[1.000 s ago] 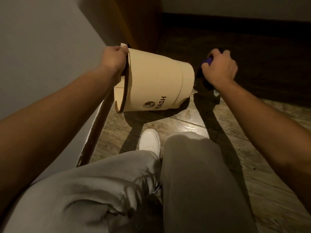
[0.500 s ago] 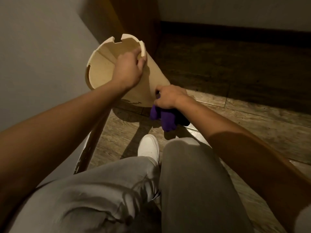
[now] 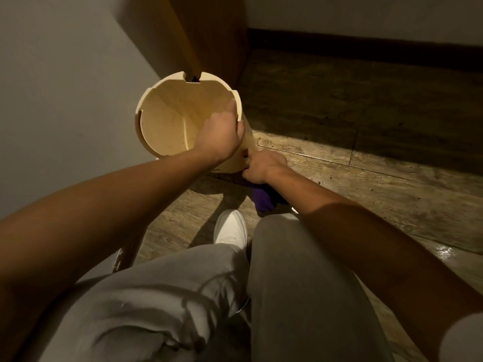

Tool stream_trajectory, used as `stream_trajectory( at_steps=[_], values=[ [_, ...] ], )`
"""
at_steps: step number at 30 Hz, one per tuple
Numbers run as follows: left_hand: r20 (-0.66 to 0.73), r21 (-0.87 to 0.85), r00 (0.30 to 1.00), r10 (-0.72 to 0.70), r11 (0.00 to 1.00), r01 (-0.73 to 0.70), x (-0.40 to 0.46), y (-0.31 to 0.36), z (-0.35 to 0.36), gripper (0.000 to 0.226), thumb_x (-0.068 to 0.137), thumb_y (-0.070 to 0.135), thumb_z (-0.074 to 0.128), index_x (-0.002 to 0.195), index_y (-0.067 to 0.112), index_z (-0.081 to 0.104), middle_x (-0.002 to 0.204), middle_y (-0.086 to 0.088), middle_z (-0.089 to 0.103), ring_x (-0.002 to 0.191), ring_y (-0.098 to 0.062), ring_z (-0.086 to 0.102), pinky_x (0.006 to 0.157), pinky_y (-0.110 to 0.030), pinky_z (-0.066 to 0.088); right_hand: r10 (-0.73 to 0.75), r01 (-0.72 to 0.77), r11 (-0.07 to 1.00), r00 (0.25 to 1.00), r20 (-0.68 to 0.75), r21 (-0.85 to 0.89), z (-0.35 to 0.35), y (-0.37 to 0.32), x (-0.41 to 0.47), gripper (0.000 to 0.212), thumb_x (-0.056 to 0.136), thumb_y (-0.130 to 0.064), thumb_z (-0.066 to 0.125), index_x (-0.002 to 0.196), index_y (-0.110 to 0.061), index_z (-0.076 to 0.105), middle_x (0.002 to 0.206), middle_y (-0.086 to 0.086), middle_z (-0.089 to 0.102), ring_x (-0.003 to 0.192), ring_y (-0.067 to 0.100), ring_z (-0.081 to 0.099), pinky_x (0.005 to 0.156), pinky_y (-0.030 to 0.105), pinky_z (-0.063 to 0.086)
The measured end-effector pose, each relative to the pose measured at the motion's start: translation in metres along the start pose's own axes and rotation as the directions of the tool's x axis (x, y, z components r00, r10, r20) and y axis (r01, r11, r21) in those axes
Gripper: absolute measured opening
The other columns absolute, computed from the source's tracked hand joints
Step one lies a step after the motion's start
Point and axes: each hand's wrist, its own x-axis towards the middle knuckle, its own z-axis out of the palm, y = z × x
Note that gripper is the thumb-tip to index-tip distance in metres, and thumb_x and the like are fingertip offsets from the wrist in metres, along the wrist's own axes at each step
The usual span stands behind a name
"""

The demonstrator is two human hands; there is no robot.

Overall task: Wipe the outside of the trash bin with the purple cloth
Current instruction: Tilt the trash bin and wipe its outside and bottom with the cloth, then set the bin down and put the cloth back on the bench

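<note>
Bin (image 3: 167, 121) shows no readable writing; left hand (image 3: 222, 131) clamps its rim, right hand (image 3: 264, 167) beside it grips cloth (image 3: 261, 199).

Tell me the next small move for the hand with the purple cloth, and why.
Probably slide the right hand with the purple cloth up the trash bin outer wall. It presses the cloth low on the near side, while the left hand grips the rim, holding the bin steady; the wall above looks unwiped.

Indoor room corner, likely a home: worn wood-plank floor (image 3: 326, 184), plain grey painted wall (image 3: 65, 100), dark baseboard (image 3: 366, 43), brown wooden panel (image 3: 214, 35) beyond the gripped cream plastic trash bin (image 3: 170, 121).
</note>
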Motion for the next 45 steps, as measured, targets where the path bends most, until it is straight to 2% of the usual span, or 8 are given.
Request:
stream_trajectory(
  at_steps=[12, 18, 22, 24, 28, 31, 38, 45],
  values=[
    [0.041, 0.118, 0.999, 0.015, 0.993, -0.020, 0.010, -0.017, 0.010, 0.037, 0.109, 0.027, 0.045, 0.142, 0.009, 0.046, 0.100, -0.016, 0.072, 0.074, -0.023, 0.062, 0.062, -0.036, 0.047, 0.028, 0.007, 0.990, 0.970, -0.241, 0.143, -0.032, 0.016, -0.013, 0.065, 0.091, -0.045, 0.063, 0.149, -0.035, 0.037, 0.114, 0.005, 0.067, 0.100, 0.029, 0.065, 0.064, 0.034, 0.042],
    [-0.125, -0.197, 0.986, -0.108, 0.977, 0.082, 0.024, -0.009, -0.046, 0.054, 0.106, 0.047, 0.048, 0.152, 0.019, 0.045, 0.126, -0.002, 0.067, 0.109, -0.019, 0.066, 0.086, -0.033, 0.052, 0.137, -0.005, 0.952, 0.901, -0.411, 0.305, -0.102, 0.035, -0.050, 0.069, 0.090, -0.046, 0.068, 0.147, -0.023, 0.038, 0.111, 0.000, 0.057, 0.091, 0.020, 0.057, 0.073, 0.036, 0.045],
    [0.072, -0.569, 0.991, -0.113, 0.811, 0.134, 0.033, 0.018, -0.111, 0.032, 0.105, 0.043, 0.054, 0.129, 0.022, 0.063, 0.125, -0.003, 0.069, 0.113, -0.020, 0.068, 0.087, -0.031, 0.055, 0.078, 0.235, 0.810, 0.864, -0.497, 0.537, -0.165, 0.042, -0.092, 0.069, 0.084, -0.038, 0.073, 0.146, -0.029, 0.045, 0.119, -0.005, 0.055, 0.098, 0.014, 0.058, 0.082, 0.031, 0.050],
    [0.167, -0.618, 0.986, 0.014, 0.781, 0.094, 0.027, 0.035, -0.142, 0.029, 0.101, 0.050, 0.058, 0.123, 0.032, 0.062, 0.120, 0.001, 0.069, 0.108, -0.017, 0.070, 0.079, -0.026, 0.058, 0.027, 0.343, 0.688, 0.868, -0.495, 0.640, -0.194, 0.043, -0.115, 0.069, 0.081, -0.030, 0.075, 0.144, -0.030, 0.047, 0.123, -0.009, 0.053, 0.102, 0.010, 0.060, 0.082, 0.027, 0.054],
    [0.313, -0.637, 0.927, 0.206, 0.770, 0.044, 0.019, 0.065, -0.182, 0.072, 0.077, 0.072, 0.069, 0.138, 0.036, 0.057, 0.132, 0.005, 0.063, 0.110, -0.016, 0.071, 0.083, -0.031, 0.064, -0.069, 0.489, 0.536, 0.838, -0.541, 0.688, -0.232, 0.035, -0.140, 0.068, 0.076, -0.023, 0.075, 0.140, -0.025, 0.051, 0.132, -0.005, 0.054, 0.114, 0.010, 0.059, 0.090, 0.027, 0.056],
    [0.332, -0.706, 0.894, 0.302, 0.708, 0.024, 0.021, 0.078, -0.194, 0.055, 0.075, 0.061, 0.075, 0.123, 0.035, 0.065, 0.124, 0.001, 0.073, 0.106, -0.017, 0.076, 0.085, -0.034, 0.065, -0.100, 0.560, 0.488, 0.798, -0.594, 0.670, -0.252, 0.028, -0.146, 0.068, 0.079, -0.018, 0.075, 0.142, -0.023, 0.050, 0.136, -0.005, 0.054, 0.120, 0.010, 0.058, 0.098, 0.029, 0.054],
    [0.230, -0.772, 0.951, 0.206, 0.633, 0.049, 0.038, 0.100, -0.262, 0.067, 0.069, 0.052, 0.079, 0.129, 0.025, 0.068, 0.122, 0.002, 0.072, 0.106, -0.015, 0.074, 0.072, -0.025, 0.064, -0.013, 0.549, 0.423, 0.799, -0.601, 0.721, -0.308, 0.024, -0.162, 0.083, 0.080, -0.030, 0.086, 0.150, -0.032, 0.041, 0.130, -0.005, 0.059, 0.113, 0.007, 0.064, 0.081, 0.016, 0.055],
    [0.300, -0.843, 0.936, 0.182, 0.510, 0.172, 0.024, 0.137, -0.353, 0.046, 0.077, 0.043, 0.078, 0.117, 0.020, 0.073, 0.113, -0.001, 0.075, 0.099, -0.016, 0.076, 0.069, -0.026, 0.062, 0.133, 0.412, 0.283, 0.877, -0.461, 0.866, -0.356, 0.015, -0.210, 0.059, 0.076, -0.057, 0.080, 0.128, -0.041, 0.059, 0.128, -0.015, 0.061, 0.117, 0.004, 0.063, 0.091, 0.027, 0.057]
  ],
)
